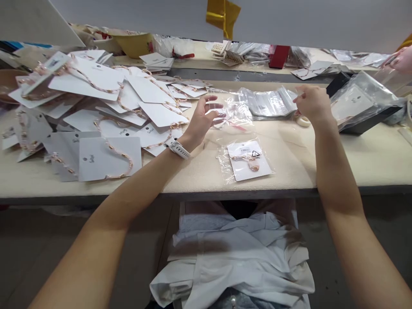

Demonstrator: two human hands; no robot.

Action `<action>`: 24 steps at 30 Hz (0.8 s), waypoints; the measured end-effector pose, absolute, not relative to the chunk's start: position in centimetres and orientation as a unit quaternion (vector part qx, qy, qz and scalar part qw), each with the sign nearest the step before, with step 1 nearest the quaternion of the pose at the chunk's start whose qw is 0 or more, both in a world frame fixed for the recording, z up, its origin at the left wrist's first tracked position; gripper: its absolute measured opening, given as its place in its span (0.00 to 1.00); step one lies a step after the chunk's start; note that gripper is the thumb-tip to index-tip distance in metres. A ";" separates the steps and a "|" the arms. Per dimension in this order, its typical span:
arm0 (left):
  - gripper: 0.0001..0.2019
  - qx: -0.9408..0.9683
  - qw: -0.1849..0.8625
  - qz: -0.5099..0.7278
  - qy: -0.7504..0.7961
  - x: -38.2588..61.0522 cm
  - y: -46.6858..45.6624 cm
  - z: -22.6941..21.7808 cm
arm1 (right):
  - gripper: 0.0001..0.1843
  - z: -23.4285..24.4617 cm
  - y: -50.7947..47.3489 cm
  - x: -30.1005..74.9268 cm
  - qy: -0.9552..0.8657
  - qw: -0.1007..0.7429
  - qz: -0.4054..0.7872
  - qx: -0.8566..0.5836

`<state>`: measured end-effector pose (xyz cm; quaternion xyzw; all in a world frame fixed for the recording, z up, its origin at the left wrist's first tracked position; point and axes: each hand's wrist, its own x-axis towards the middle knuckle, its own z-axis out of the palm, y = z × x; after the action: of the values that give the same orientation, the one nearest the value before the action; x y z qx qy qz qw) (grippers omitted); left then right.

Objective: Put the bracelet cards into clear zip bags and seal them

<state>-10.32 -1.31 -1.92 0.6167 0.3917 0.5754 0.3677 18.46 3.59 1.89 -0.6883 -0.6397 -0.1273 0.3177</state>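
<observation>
My left hand (pixel 203 118), with a white watch on its wrist, has its fingers spread and curved beside loose clear plastic (pixel 238 107). My right hand (pixel 311 103) is at the right end of a stack of clear plastic bags (pixel 268 103). Its fingers are closed in a pinch; what is between them I cannot make out. Between my forearms lies a clear bag with a white card (pixel 247 161) inside, bearing a beaded piece and a printed label. To the left is a heap of white cards (pixel 109 152) with pink and gold beaded strands.
At right, bagged cards (pixel 357 103) lean in a black holder (pixel 370 120). A tape roll (pixel 302 121) sits by my right hand. Behind stand a yellow bowl (pixel 133 45) and a red box (pixel 278 56). Someone else's hand (pixel 399 60) shows at the right edge.
</observation>
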 end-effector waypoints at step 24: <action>0.26 0.642 0.464 0.529 0.306 -10.7 -0.4 -2.2 | 0.29 0.9 3.1 16.8 -0.741 0.380 -0.115 -0.541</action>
<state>-10.68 -0.39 -2.23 0.6418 0.3059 0.5287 0.4637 16.80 3.11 0.93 -0.5410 -0.7413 -0.1153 0.3802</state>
